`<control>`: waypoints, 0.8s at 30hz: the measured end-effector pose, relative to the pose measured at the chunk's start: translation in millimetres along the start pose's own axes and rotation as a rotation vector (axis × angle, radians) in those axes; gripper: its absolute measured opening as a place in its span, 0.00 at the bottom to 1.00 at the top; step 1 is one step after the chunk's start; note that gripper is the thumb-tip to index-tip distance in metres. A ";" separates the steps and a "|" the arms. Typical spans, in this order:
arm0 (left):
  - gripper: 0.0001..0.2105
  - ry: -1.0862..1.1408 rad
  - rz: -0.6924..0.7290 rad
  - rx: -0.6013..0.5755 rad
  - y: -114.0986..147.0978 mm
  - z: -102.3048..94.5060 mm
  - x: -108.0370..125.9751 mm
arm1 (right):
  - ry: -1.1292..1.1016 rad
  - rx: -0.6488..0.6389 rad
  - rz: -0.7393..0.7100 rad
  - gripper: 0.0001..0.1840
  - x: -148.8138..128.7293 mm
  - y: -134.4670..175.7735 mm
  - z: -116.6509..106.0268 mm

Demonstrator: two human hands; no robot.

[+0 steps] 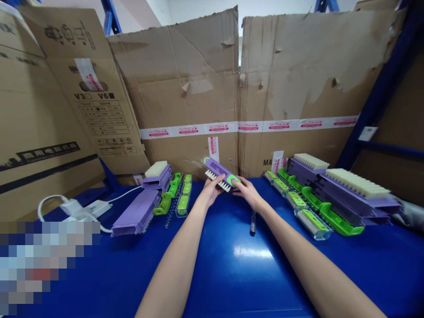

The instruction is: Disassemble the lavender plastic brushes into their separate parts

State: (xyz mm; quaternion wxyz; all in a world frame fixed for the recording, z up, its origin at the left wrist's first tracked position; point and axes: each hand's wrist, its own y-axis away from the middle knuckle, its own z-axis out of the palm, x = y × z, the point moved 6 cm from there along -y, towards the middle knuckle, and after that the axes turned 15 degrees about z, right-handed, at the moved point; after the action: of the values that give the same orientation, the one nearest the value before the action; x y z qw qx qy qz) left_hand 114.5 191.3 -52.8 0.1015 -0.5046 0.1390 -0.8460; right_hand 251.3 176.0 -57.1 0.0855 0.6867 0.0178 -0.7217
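Above the blue table I hold a purple brush (217,168) tilted, with white bristles pointing down and a bright green patch at its right end. My left hand (213,187) is closed round its lower side, near the bristles. The fingers of my right hand (245,190) grip the green end, with the thumb on the green patch. A see-through piece shows at the brush's far left end. Under my right wrist, a small dark cylindrical tool (253,223) lies on the table, partly covered by the arm.
To the left are purple housings (136,213), green clips (163,205), springs (171,207) and see-through cases with green tops (183,202). Similar rows with purple housings (341,194) and green clips (341,221) stand right. A white power strip (96,208) lies far left; cardboard (188,84) walls the back.
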 end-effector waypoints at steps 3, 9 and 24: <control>0.22 -0.009 0.012 -0.003 0.3 2.2 -1.3 | -0.042 0.018 -0.003 0.23 -0.3 0.5 -0.2; 0.23 -0.068 -0.024 -0.023 1.1 -0.9 -4.4 | -0.075 -0.016 0.013 0.21 1.4 0.8 3.5; 0.27 -0.127 -0.058 0.011 1.6 1.5 -7.1 | -0.063 0.066 0.000 0.21 -2.0 -3.4 2.5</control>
State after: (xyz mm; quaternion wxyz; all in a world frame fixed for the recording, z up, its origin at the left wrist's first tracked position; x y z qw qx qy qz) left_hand 119.2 191.8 -58.5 0.0884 -0.5604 0.1132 -0.8157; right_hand 248.4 179.2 -55.3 0.0632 0.6659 -0.0087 -0.7433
